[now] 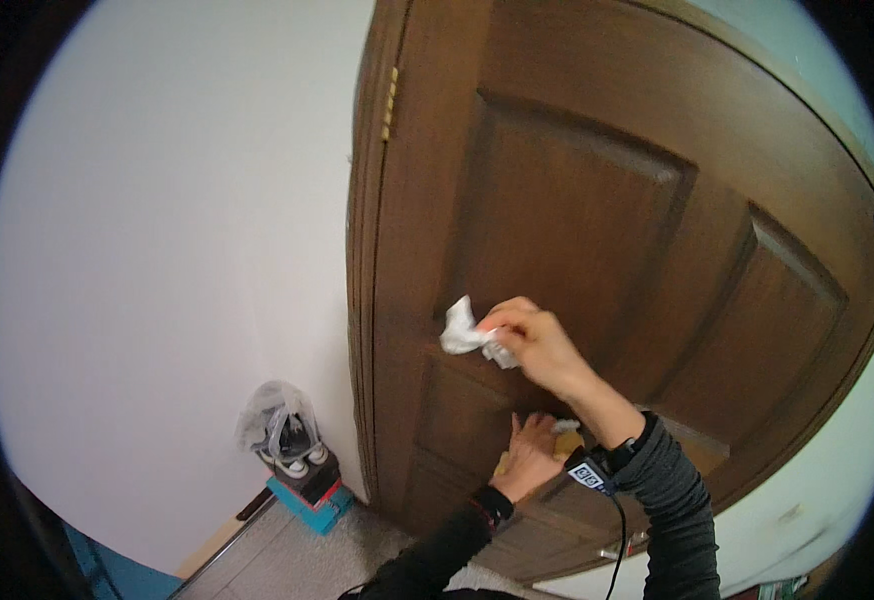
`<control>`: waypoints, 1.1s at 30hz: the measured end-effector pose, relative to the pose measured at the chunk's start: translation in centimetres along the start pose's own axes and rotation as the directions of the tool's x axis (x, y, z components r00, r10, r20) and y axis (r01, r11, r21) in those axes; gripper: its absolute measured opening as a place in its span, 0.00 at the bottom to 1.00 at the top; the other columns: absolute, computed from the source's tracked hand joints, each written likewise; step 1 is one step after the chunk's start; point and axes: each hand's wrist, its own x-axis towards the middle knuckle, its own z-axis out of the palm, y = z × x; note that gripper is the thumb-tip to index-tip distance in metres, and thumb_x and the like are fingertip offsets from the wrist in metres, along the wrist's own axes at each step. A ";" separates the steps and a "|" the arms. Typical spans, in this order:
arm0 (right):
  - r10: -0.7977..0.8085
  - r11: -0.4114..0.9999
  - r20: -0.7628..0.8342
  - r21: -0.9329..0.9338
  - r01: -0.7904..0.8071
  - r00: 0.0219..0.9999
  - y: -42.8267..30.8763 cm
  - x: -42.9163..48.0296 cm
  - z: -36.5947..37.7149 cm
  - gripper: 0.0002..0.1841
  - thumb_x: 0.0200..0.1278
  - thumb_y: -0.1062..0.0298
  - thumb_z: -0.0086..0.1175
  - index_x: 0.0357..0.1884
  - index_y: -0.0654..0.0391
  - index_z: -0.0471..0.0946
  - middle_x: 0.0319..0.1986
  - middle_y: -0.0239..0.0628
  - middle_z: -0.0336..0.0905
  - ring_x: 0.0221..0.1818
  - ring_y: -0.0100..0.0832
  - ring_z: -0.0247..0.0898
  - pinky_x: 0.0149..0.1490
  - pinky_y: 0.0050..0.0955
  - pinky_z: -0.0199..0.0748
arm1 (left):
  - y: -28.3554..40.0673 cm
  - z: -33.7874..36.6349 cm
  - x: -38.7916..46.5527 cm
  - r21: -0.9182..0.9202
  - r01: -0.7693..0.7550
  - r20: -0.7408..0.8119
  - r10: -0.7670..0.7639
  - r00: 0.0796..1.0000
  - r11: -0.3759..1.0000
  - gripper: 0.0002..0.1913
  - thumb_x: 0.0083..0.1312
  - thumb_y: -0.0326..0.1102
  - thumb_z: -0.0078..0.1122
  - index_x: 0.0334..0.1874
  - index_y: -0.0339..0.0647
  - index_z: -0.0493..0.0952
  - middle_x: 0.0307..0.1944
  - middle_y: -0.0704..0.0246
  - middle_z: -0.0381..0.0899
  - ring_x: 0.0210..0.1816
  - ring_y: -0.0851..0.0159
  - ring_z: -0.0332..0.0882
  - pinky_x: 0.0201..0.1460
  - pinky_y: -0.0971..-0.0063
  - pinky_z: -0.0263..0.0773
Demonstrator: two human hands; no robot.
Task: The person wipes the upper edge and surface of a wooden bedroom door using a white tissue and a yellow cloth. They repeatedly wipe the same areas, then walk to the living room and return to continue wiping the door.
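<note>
A brown panelled wooden door (pixel 579 217) fills the middle and right of the view. My right hand (pixel 530 341) pinches a crumpled white tissue (pixel 461 330) in front of the door, at the height where its upper and lower panels meet. Below it, my left hand (pixel 533 454) is at the door with its fingers spread. Something yellow (pixel 568 444) shows behind and beside the left hand; whether the hand holds it I cannot tell. A small white piece (pixel 566 426) lies above the yellow thing. A device with a cable (pixel 590 475) sits at my right wrist.
Left of the door frame is a white wall (pixel 181 262). At its foot, a clear plastic bag (pixel 279 420) and shoes (pixel 296 468) rest on stacked boxes (pixel 317 510) on the grey floor (pixel 272 566). A brass hinge (pixel 389 105) is on the door's left edge.
</note>
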 end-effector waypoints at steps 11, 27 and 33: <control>-0.042 0.974 -0.234 -0.227 -0.013 0.971 4.1 -11.3 -2.3 0.10 0.54 0.83 0.47 0.37 0.60 0.75 0.42 0.38 0.70 0.37 0.35 0.70 0.40 0.28 0.70 | 0.5 -1.5 -10.9 -0.232 0.010 0.123 0.019 0.992 0.973 0.25 0.39 0.43 0.71 0.40 0.40 0.76 0.38 0.65 0.72 0.38 0.54 0.74 0.40 0.65 0.69; 0.050 0.946 -0.120 0.324 -0.008 0.992 8.4 -17.5 0.4 0.09 0.51 0.87 0.49 0.32 0.63 0.73 0.39 0.35 0.70 0.41 0.29 0.70 0.42 0.22 0.68 | 3.0 -4.8 -8.3 -0.977 -0.043 0.031 -0.343 0.939 -0.208 0.22 0.57 0.55 0.51 0.42 0.45 0.67 0.52 0.64 0.64 0.54 0.53 0.65 0.52 0.56 0.68; 0.507 0.562 -0.151 0.804 -0.193 0.849 8.1 -19.1 4.3 0.04 0.55 0.80 0.54 0.33 0.61 0.77 0.38 0.33 0.76 0.38 0.22 0.70 0.45 0.21 0.68 | 2.5 -2.7 -9.0 -0.882 -0.133 0.020 -0.320 0.947 -0.451 0.26 0.56 0.55 0.51 0.51 0.44 0.67 0.52 0.62 0.68 0.50 0.58 0.70 0.49 0.62 0.71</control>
